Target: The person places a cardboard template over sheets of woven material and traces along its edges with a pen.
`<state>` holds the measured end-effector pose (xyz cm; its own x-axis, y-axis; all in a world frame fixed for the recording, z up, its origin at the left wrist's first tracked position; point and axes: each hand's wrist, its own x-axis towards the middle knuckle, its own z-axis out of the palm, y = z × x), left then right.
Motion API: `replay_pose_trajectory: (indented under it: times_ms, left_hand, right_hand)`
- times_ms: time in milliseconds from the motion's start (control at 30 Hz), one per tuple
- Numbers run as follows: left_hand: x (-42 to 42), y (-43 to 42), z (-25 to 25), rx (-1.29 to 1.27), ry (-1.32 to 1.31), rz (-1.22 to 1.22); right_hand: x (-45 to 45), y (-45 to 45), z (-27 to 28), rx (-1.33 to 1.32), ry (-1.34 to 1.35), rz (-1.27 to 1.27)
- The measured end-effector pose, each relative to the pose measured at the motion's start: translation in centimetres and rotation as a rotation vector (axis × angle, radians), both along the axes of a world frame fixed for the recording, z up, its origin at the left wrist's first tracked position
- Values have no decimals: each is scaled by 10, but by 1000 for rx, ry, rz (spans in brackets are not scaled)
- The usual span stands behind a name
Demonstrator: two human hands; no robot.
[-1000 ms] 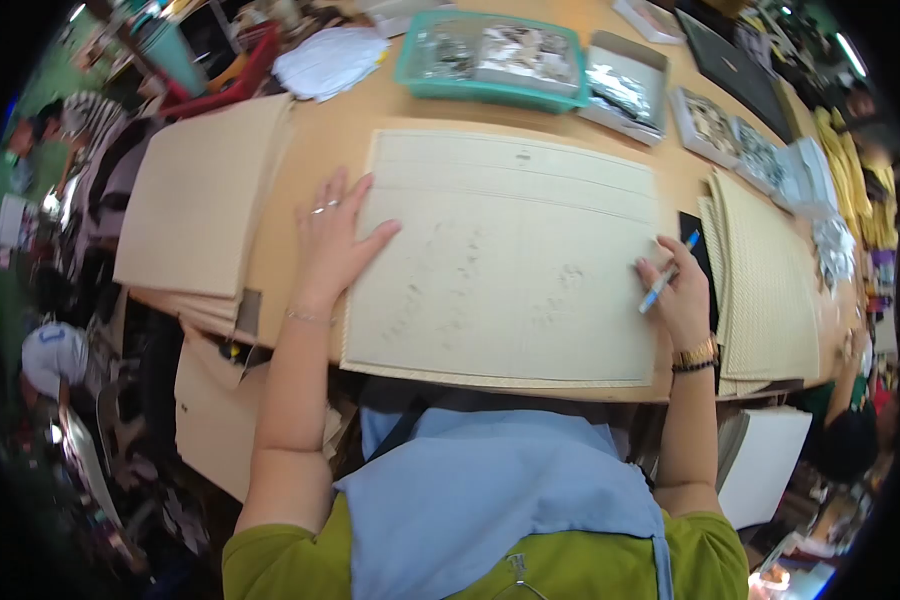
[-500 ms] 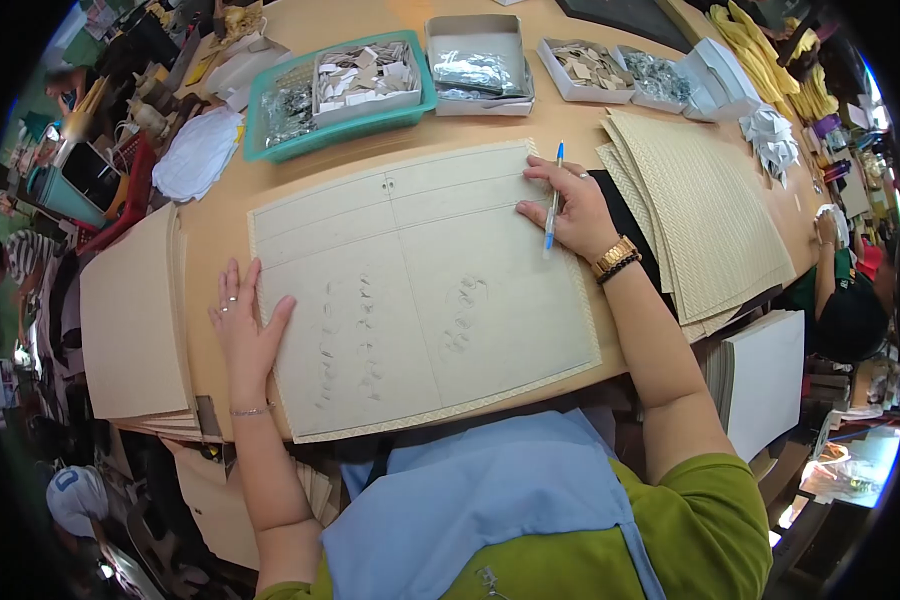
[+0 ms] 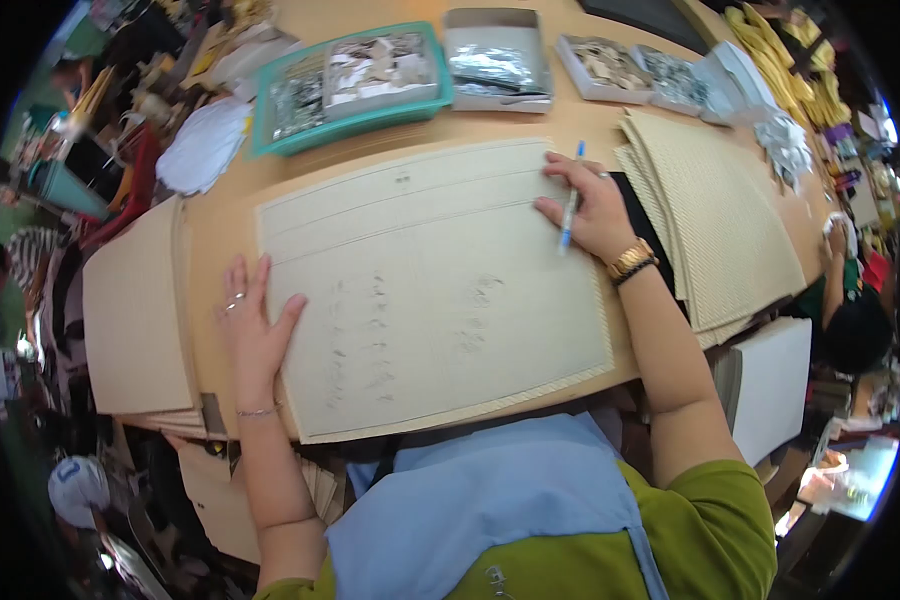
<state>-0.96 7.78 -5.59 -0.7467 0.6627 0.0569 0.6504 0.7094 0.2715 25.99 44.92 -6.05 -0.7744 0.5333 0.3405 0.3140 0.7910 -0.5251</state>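
Note:
A cream cardboard template with ruled lines and faint handwriting lies on top of a slightly larger woven-textured sheet, whose edge shows along the right and bottom. My left hand rests flat at the left edge, fingers spread and thumb over the template. At the upper right corner, my right hand presses its fingertips on the template while a clear ballpoint pen with blue ends is held between the fingers.
Woven sheets are stacked at right over something black. Plain boards lie at left. Along the back stand a teal tray, an open box with plastic packets and a box of small tan pieces. A person is at far right.
The whole view has shifted slightly to the right and blurred a little. Both hands keep their places on the template, and the pen stays in my right hand.

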Motion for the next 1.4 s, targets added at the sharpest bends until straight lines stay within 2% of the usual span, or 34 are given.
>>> replay_pose_trajectory:
  times_ms: [700,1100,1300,1400]
  left_hand:
    - [0,2,-1,43,-37,25]
    - [3,0,2,-40,18,-4]
    - [5,5,9,-58,67,-130]
    - [4,19,-2,85,93,-344]
  right_hand:
    - [-2,1,-5,-52,37,87]
    - [-4,0,-6,-35,43,26]
    - [-3,-5,1,-85,58,13]
    - [-3,-4,-1,-57,59,20]
